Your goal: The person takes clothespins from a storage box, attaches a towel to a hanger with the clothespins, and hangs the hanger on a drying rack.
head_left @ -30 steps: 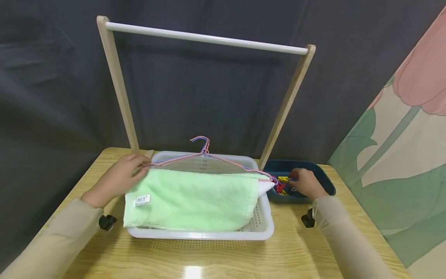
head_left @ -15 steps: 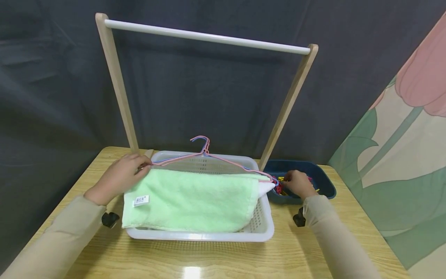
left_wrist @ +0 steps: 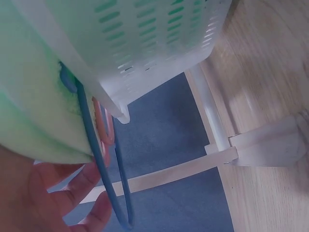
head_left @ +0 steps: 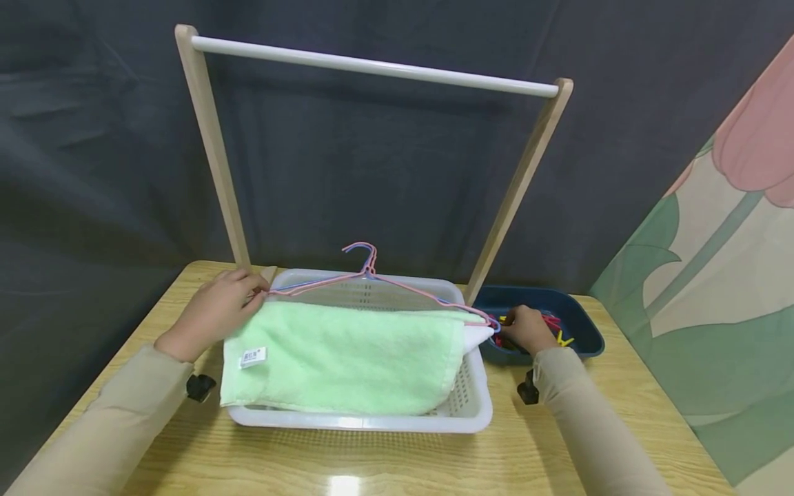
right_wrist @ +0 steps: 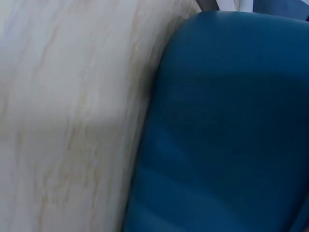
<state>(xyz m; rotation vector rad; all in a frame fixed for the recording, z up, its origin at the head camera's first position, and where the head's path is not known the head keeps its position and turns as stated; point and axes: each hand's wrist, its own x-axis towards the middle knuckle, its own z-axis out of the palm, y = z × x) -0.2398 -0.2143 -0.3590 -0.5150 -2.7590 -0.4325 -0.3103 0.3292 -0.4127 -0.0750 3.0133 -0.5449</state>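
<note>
A light green towel (head_left: 347, 358) with a white tag lies draped over pink and blue clothes hangers (head_left: 406, 288) on top of a white laundry basket (head_left: 422, 421). My left hand (head_left: 217, 310) grips the left end of the hangers at the towel's upper corner. Its fingers (left_wrist: 79, 183) show beside the blue hanger's looped end (left_wrist: 99, 154) in the left wrist view. My right hand (head_left: 530, 329) reaches down into a dark blue bin (head_left: 586, 341) among red and yellow clothespins (head_left: 552, 322); its fingertips are hidden. A white cloth corner (head_left: 476, 335) pokes out by the hangers' right end.
Behind the basket rises a wooden rack with a white crossbar (head_left: 372, 67); its right post (head_left: 517, 193) comes down between basket and bin. Dark fabric (head_left: 372, 165) hangs at the back. A floral panel (head_left: 713, 275) borders the wooden table (head_left: 403, 458) on the right.
My right hand has moved left inside the bin, toward the basket, uncovering red and yellow clothespins on its right. My left hand keeps its place at the hangers.
</note>
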